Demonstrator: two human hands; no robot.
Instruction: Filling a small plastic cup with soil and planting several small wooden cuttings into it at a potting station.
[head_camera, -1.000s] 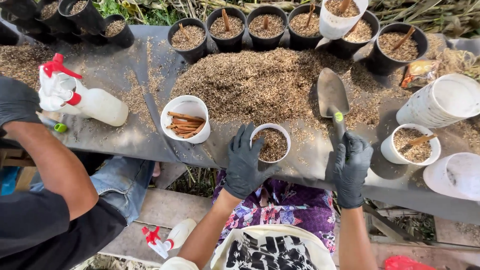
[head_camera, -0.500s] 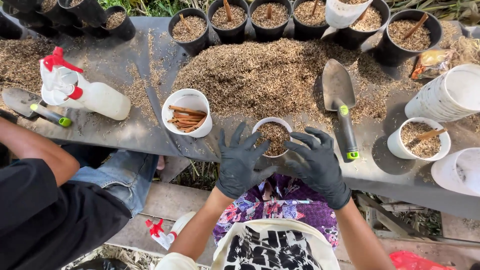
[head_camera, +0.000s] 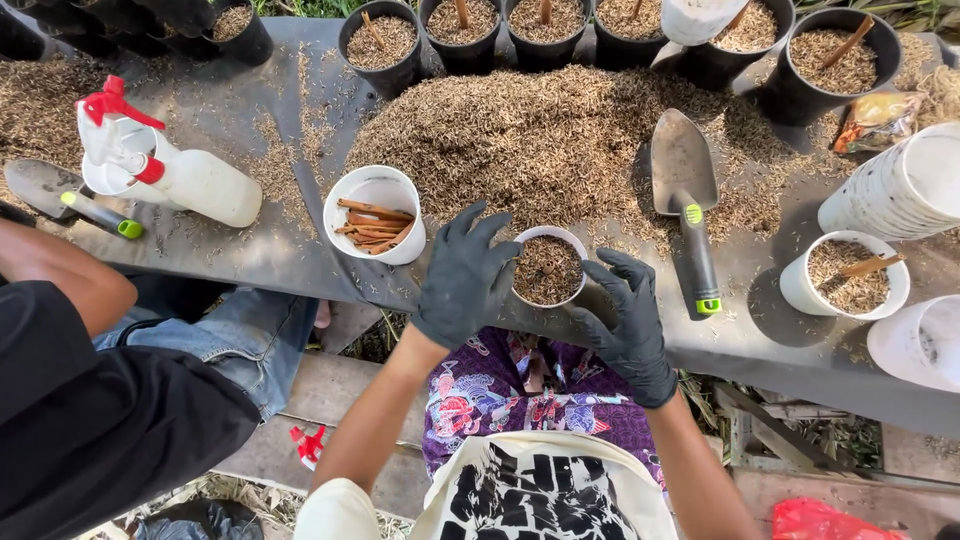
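1. Keep your black-gloved left hand (head_camera: 465, 275) spread against the left wall of the small white plastic pot of husk mix (head_camera: 547, 266) at the grey table's near edge (head_camera: 250, 260).
2. Keep your right hand (head_camera: 628, 318) cupped on its right side; grip evenly, level.

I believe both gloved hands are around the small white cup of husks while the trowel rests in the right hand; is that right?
Not quite: the head view shows the trowel lying on the table, beside the right hand, not in it. The rest holds: the left hand and the right hand, both in black gloves, are around the small white cup filled with husks.
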